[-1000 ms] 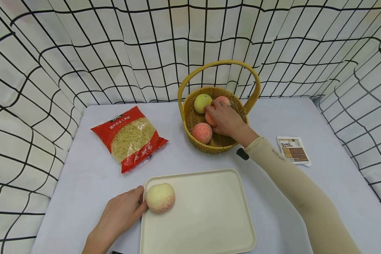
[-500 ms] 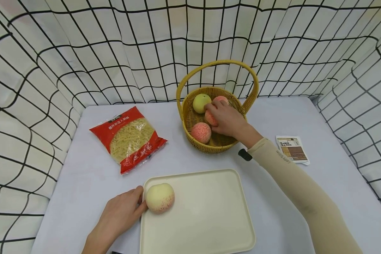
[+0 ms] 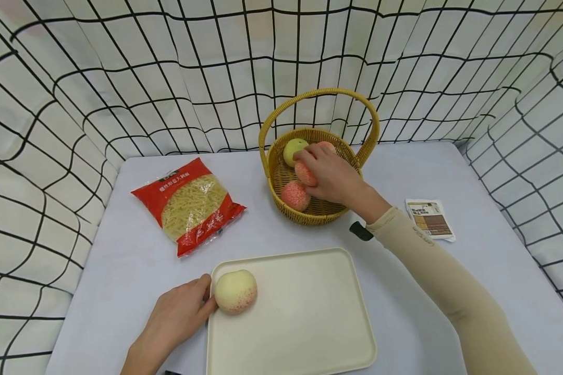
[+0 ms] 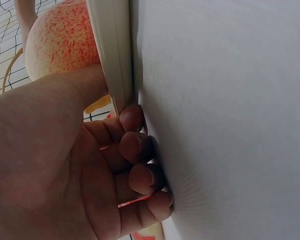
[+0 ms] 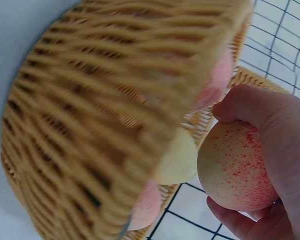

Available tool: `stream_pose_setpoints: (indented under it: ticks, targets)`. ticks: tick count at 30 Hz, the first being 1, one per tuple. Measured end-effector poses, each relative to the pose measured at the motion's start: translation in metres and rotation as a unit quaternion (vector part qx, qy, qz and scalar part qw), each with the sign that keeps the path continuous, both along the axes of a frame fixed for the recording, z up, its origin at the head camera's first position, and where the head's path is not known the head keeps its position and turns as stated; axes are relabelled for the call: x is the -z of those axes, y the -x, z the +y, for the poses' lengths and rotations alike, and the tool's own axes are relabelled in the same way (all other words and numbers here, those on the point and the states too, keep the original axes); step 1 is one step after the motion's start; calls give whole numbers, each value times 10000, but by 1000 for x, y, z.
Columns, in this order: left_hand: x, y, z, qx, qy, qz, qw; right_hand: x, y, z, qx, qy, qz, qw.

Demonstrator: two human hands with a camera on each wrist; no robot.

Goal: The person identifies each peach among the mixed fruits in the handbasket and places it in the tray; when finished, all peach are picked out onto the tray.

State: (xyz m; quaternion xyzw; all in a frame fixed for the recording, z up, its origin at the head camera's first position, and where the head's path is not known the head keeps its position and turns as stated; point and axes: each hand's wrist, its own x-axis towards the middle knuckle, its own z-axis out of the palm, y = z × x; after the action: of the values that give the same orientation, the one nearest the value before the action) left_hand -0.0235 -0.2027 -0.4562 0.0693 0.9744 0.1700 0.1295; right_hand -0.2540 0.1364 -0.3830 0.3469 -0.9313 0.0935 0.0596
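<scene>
My right hand (image 3: 330, 174) grips a peach (image 3: 305, 173) over the wicker basket (image 3: 316, 219). Thumb and fingers curl round this red-speckled peach (image 5: 237, 165) in the right wrist view. Inside the basket lie another peach (image 3: 295, 196), a yellow-green fruit (image 3: 294, 151) and a pink fruit (image 3: 327, 146) partly hidden by the hand. At the left edge of the cream tray (image 3: 291, 312), my left hand (image 3: 180, 315) holds the rim. In the left wrist view its thumb lies over the tray edge (image 4: 115, 50), with curled fingertips against the cloth. A pale peach (image 3: 236, 291) rests on the tray beside the thumb.
A red bag of pasta (image 3: 190, 205) lies at the left of the white table. To the right lies a small white and brown packet (image 3: 430, 220). The basket handle (image 3: 319, 92) arches above the fruit. Black netting (image 3: 225, 67) over white cloth encloses the back and sides.
My right hand has shifted slightly left and lifted a little with the peach in its grip. The left hand stays at the tray rim.
</scene>
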Motion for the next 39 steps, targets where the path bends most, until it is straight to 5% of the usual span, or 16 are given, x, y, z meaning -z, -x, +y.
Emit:
stream_pose_setpoints:
  ticks: [21,39]
  targets:
    - [1,0,0,-30,-18,-19,10000,-10,-40,-29,-760,886,-154,9930]
    - [2,0,0,-25,5,-9,10000,12,-67,-45,-1393,1514,-458,9775]
